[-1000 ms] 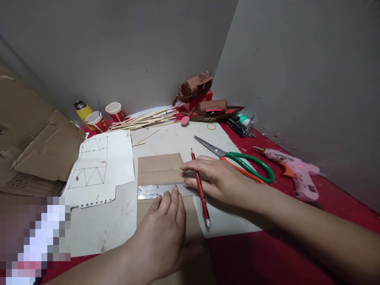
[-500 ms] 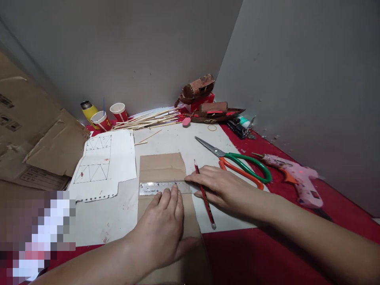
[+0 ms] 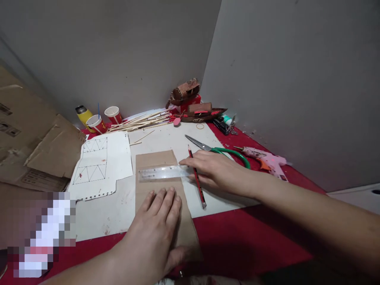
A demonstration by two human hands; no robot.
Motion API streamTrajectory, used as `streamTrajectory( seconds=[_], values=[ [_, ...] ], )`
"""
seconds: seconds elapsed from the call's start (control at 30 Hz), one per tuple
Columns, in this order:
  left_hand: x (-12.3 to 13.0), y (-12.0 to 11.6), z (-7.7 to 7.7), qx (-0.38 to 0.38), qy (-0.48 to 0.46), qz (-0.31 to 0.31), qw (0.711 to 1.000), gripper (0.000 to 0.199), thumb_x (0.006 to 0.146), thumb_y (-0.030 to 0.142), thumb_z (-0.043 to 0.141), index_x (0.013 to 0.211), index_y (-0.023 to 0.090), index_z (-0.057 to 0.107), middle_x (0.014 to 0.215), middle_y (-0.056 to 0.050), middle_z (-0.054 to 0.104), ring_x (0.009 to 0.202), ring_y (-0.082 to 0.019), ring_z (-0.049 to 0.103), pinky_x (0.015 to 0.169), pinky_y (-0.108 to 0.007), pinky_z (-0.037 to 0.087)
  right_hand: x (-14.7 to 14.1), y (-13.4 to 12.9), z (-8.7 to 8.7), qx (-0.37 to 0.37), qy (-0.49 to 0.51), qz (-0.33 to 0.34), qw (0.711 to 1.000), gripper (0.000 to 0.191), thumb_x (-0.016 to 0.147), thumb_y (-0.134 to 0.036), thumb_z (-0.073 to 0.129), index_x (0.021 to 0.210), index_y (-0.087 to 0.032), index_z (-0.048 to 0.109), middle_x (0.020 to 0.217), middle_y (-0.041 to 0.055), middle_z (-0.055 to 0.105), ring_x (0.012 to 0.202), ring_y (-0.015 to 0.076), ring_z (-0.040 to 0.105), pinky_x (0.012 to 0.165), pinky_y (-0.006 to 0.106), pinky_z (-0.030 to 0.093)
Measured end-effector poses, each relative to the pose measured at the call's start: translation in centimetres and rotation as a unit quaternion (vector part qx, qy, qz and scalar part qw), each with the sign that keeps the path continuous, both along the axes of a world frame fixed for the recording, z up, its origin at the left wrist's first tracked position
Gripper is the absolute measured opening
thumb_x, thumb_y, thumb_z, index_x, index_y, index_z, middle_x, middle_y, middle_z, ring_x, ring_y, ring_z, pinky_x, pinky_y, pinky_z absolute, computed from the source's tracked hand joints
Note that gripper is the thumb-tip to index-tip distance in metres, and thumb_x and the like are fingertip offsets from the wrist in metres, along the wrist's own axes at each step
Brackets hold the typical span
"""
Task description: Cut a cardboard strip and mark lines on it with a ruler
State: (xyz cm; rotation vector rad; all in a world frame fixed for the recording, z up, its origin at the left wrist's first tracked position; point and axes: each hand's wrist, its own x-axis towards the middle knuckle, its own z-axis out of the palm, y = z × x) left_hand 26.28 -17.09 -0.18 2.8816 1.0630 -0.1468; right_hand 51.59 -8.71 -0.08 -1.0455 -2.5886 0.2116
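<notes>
My left hand point(image 3: 158, 223) lies flat on a strip of brown cardboard point(image 3: 154, 159), fingers stretched forward and the thumb out to the side. Just ahead of its fingertips, a clear ruler point(image 3: 162, 173) lies across the cardboard. My right hand point(image 3: 218, 172) grips the ruler's right end, which its fingers partly cover. A red and black pencil point(image 3: 199, 189) is also tucked in that hand, tip pointing away from me. Scissors point(image 3: 200, 143) with a green handle lie just beyond the right hand, partly hidden by it.
A sheet with drawn triangles point(image 3: 120, 162) lies at left, beside cardboard boxes point(image 3: 53, 138). Wooden sticks point(image 3: 142, 122), paper cups point(image 3: 113, 115), a yellow bottle point(image 3: 84, 116) and model boats point(image 3: 200, 113) stand at the back. A pink glue gun point(image 3: 271, 159) lies right.
My left hand has come off the ruler and rests lower on the cardboard. The ruler, in my right hand, has shifted toward the cardboard's far end. The whole view has turned slightly right.
</notes>
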Motion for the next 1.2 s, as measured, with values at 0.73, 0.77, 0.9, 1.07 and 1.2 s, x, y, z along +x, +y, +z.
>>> streamTrajectory(
  seconds=[0.73,0.77,0.9,1.07,1.2],
  values=[
    [-5.4,-0.9,-2.9,0.071,-0.041,-0.008,0.997,0.064,0.094,0.045,0.062,0.146,0.009,0.048,0.151,-0.017,0.048,0.139,-0.034,0.048,0.108,-0.051,0.049,-1.1,-2.7,-3.1,-0.047,0.064,0.011,0.997,0.027,0.097,-0.021,0.054,0.122,-0.015,0.063,0.096,0.0120,0.070,0.091,0.0240,0.063,0.078,0.036,0.052],
    [-5.4,-0.8,-2.8,0.073,-0.037,-0.009,0.997,0.064,0.093,0.044,0.063,0.145,0.009,0.049,0.151,-0.017,0.049,0.138,-0.035,0.049,0.108,-0.050,0.049,-1.3,-2.5,-3.2,-0.044,0.063,0.015,0.997,0.027,0.098,-0.022,0.053,0.122,-0.015,0.064,0.094,0.0120,0.070,0.091,0.0240,0.063,0.078,0.036,0.052],
    [-5.2,-0.5,-2.6,0.072,-0.048,-0.009,0.996,0.066,0.092,0.045,0.063,0.144,0.008,0.050,0.150,-0.019,0.050,0.136,-0.037,0.050,0.105,-0.051,0.052,-1.4,-2.1,-3.8,-0.043,0.063,0.017,0.997,0.026,0.099,-0.023,0.051,0.121,-0.016,0.064,0.093,0.0117,0.068,0.090,0.0237,0.062,0.077,0.036,0.051],
    [-5.1,-0.1,-2.5,0.080,-0.088,0.008,0.993,0.063,0.096,0.045,0.056,0.144,0.005,0.049,0.148,-0.021,0.051,0.129,-0.035,0.057,0.100,-0.050,0.056,-1.0,-2.2,-4.3,-0.044,0.063,-0.001,0.997,0.028,0.096,-0.017,0.053,0.122,-0.015,0.064,0.091,0.0115,0.066,0.088,0.0242,0.061,0.075,0.036,0.051],
    [-4.7,0.1,-2.6,0.103,-0.097,0.030,0.989,0.057,0.098,0.041,0.054,0.139,0.001,0.054,0.144,-0.023,0.055,0.123,-0.035,0.061,0.097,-0.048,0.057,-0.6,-2.4,-4.3,-0.051,0.073,0.000,0.996,0.028,0.098,-0.019,0.050,0.122,-0.018,0.065,0.092,0.0108,0.066,0.087,0.0234,0.060,0.074,0.035,0.050]
  ],
)
